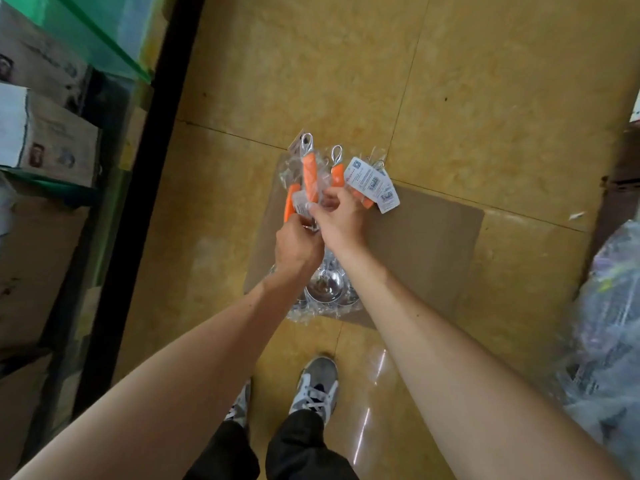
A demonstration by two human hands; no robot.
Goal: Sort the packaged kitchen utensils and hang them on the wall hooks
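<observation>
Together, both hands clutch one bundle of packaged ladles (313, 178): left hand (298, 245) wrapped round the shafts, right hand (341, 220) pinching just above. Four orange handles rise beyond the grip; steel bowls (325, 289) hang below.

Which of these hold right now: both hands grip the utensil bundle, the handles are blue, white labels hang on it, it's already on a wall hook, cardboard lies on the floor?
1. Both the left hand and right hand grip the packaged utensils: true.
2. Handles are blue: false, orange.
3. White labels hang on the bundle: true.
4. It hangs on a hook: false, it is held over the floor.
5. Flat cardboard lies on the floor: true.
</observation>
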